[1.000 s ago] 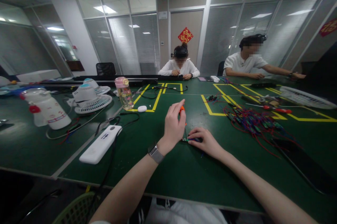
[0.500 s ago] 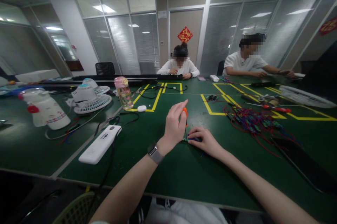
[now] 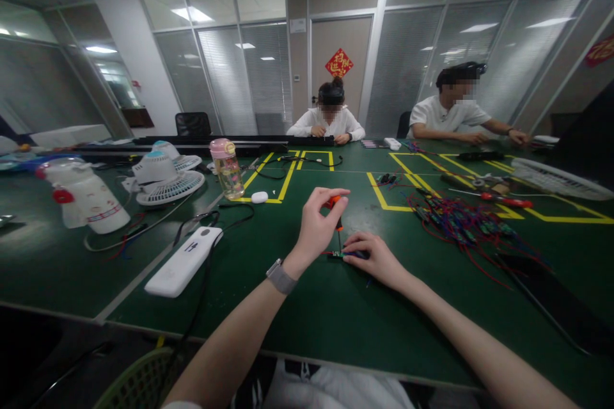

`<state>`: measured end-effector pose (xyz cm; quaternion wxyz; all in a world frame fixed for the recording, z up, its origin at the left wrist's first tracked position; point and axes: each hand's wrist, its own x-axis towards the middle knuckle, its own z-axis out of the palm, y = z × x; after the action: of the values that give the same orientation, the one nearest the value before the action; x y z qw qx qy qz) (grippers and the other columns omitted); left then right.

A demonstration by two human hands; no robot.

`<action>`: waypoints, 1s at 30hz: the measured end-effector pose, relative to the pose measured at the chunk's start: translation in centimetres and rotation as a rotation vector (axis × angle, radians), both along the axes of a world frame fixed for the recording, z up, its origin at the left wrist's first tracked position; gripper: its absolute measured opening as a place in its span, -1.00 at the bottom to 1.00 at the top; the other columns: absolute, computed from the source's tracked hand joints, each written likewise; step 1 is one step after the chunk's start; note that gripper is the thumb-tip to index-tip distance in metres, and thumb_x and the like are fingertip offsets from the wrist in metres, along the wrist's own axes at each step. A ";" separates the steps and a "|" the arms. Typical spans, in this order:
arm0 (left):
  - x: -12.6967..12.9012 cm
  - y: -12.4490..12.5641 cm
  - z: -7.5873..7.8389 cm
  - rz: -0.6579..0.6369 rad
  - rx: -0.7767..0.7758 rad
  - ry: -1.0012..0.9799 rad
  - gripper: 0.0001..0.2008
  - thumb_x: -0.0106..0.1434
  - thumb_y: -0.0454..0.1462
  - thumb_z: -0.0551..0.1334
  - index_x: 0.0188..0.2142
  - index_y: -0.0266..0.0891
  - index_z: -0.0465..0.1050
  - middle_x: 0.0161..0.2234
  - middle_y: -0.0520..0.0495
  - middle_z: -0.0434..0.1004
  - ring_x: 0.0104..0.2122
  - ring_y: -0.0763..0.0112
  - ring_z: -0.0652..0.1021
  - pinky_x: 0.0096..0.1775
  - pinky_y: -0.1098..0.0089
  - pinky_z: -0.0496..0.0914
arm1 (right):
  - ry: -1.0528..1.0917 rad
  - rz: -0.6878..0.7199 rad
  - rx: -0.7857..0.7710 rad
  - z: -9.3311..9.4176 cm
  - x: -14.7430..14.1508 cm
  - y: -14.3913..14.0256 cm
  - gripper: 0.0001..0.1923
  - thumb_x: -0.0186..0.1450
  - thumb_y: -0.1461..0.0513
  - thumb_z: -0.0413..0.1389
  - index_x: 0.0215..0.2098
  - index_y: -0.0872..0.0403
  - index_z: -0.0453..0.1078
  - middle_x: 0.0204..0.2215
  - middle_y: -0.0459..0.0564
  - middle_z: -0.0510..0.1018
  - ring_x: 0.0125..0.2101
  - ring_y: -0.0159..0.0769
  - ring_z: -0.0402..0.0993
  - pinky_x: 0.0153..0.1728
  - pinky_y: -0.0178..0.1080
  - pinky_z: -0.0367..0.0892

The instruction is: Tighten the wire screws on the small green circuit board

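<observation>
My left hand, with a watch on the wrist, is closed at the top of an orange-handled screwdriver. The screwdriver stands upright, its thin shaft running down to a small green circuit board. That board lies on the green table, with a red wire coming out on its left. My right hand rests on the table and pinches the board's right end, where dark blue wiring shows under the fingers. The exact contact of the tip with the board is too small to make out.
Several wired boards lie heaped at the right, near a red-handled screwdriver and a black phone-like slab. At left are a white power bank, bottles and fans. Two people sit across the table.
The fingers of my left hand have gone from stretched out beside the handle to curled over it, turning about the screwdriver. My right hand has stayed in place.
</observation>
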<state>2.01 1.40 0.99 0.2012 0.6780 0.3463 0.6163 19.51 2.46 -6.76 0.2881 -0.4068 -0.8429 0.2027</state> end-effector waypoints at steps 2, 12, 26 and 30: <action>0.0 0.0 -0.1 -0.091 -0.020 0.038 -0.70 0.33 -0.35 0.09 0.02 -0.17 0.44 -0.10 -0.10 0.49 -0.14 0.36 0.53 -0.12 0.37 0.43 | 0.003 0.001 0.004 0.0 0.0 0.0 -0.86 0.20 0.18 0.23 -0.28 -0.03 0.60 -0.20 0.02 0.58 -0.14 -0.13 0.45 -0.04 -0.06 0.26; -0.3 -0.7 0.2 0.162 0.163 0.432 -0.68 0.29 -0.25 0.20 0.04 -0.14 0.41 -0.27 -0.04 0.42 -0.28 0.36 0.47 -0.16 0.32 0.40 | -0.006 -0.007 0.014 0.1 -0.1 -0.1 -0.87 0.19 0.17 0.23 -0.29 -0.02 0.60 -0.22 0.00 0.58 -0.16 -0.14 0.46 -0.04 -0.07 0.26; -0.1 -0.7 0.2 0.119 0.163 0.356 -0.69 0.29 -0.30 0.18 0.04 -0.15 0.39 -0.29 -0.02 0.40 -0.32 0.42 0.44 -0.20 0.38 0.39 | 0.011 -0.005 0.022 -0.2 -0.1 0.0 -0.87 0.18 0.18 0.24 -0.29 -0.03 0.60 -0.22 0.00 0.59 -0.16 -0.15 0.46 -0.05 -0.07 0.27; -0.2 -0.6 0.2 0.001 0.107 0.286 -0.62 0.32 -0.35 0.10 0.13 -0.13 0.31 -0.14 -0.07 0.42 -0.23 0.41 0.49 -0.11 0.33 0.40 | 0.008 -0.005 0.020 -0.1 -0.1 0.0 -0.87 0.19 0.18 0.24 -0.29 -0.03 0.60 -0.22 0.01 0.59 -0.16 -0.14 0.46 -0.04 -0.07 0.27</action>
<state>1.76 0.78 1.16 0.1133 0.7685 0.3384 0.5310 19.44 2.50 -6.87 0.2957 -0.4052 -0.8428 0.1952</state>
